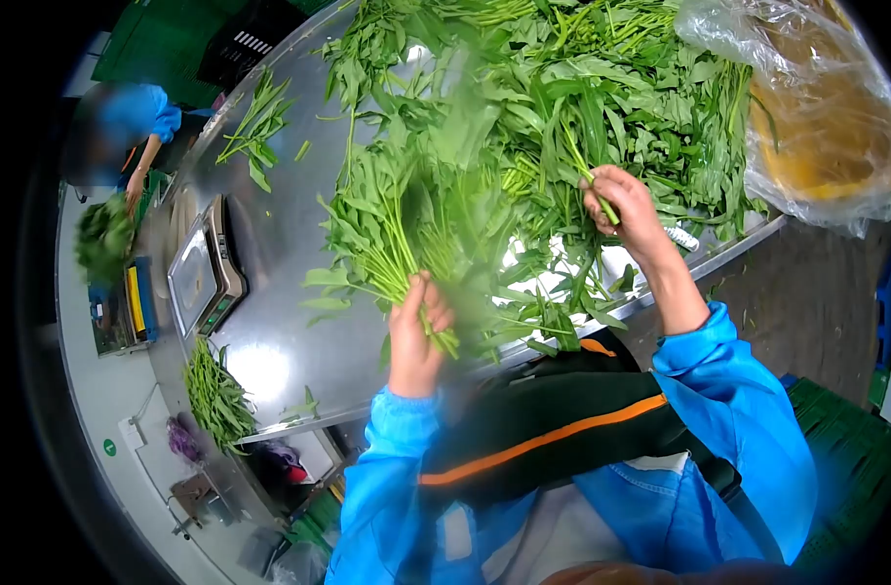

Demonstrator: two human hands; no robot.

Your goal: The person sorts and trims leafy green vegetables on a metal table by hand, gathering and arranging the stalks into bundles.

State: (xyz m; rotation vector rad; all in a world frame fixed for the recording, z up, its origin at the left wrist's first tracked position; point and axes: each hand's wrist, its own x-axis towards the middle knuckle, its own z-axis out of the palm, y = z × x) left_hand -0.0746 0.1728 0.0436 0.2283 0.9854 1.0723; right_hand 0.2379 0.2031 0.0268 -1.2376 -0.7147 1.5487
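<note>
My left hand (418, 330) is closed around the lower stems of a bunch of leafy greens (372, 226), whose leaves point away from me over the metal table (294, 229). Between the fingers and thumb of my right hand (623, 203) is a thin green stem (574, 148), its cut end sticking out below the fingers. A large heap of the same greens (650, 107) spreads over the table beyond and around both hands. Part of the view near my left hand is blurred.
A weighing scale (210, 268) stands at the table's left, with another bunch of greens (216, 395) near the corner. Clear plastic wrap (806, 107) covers a yellowish container at the right. A co-worker in a blue sleeve (163, 115) handles greens at the far left.
</note>
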